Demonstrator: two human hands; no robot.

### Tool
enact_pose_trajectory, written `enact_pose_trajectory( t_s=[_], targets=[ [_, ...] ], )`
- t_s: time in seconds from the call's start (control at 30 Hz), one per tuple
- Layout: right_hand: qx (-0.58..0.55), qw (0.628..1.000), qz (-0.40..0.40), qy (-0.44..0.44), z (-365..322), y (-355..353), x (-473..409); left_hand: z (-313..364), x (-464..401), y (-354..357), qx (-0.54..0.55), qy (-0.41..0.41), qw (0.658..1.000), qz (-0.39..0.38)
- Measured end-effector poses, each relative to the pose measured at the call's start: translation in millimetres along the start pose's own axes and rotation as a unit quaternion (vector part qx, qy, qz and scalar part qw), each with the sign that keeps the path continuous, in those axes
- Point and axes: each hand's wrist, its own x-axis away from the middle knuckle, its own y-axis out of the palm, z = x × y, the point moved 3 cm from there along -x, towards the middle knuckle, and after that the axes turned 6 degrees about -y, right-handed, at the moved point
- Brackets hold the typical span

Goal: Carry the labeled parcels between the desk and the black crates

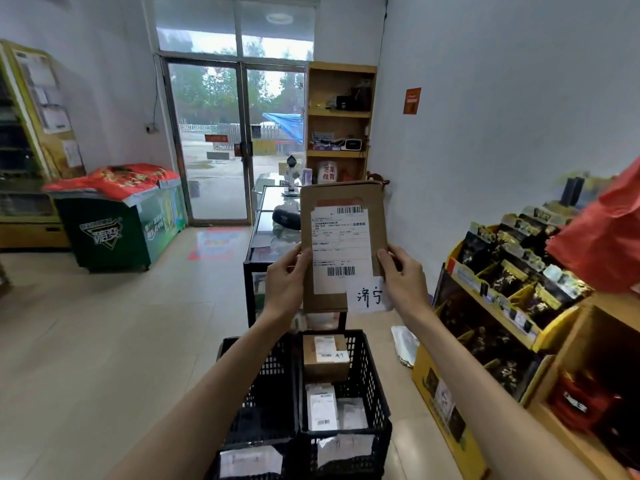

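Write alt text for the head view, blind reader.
Both hands, left hand and right hand, hold a flat cardboard parcel upright, its shipping label facing the camera, above two black crates. The right crate holds a small box and white packets.

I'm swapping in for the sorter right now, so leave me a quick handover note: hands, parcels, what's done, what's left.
Left hand and right hand both grip the flat cardboard mailer, held upright above the crates; its handwritten tag faces you.
Right black crate holds a small cardboard box and white labeled packets.
Left black crate looks mostly empty.
Done: some parcels are crated.
Left: place this mailer; the desk isn't identifiable here.
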Motion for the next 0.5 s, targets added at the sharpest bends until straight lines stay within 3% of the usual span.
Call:
enact_pose_trajectory(
  t_s=[0.23, 0.5],
  targets=[
    [0.038, 0.999, 0.002, 0.024, 69.8, 16.9, -74.6, -55.8, -82.9, 25.9, -0.011, -0.03, 0.999, -0.002],
    [0.054, 0.995, -0.025, 0.08, 163.8, 53.1, -114.9, -155.6, -145.3, 20.5, -0.091, -0.119, 0.988, 0.019]
  ],
)
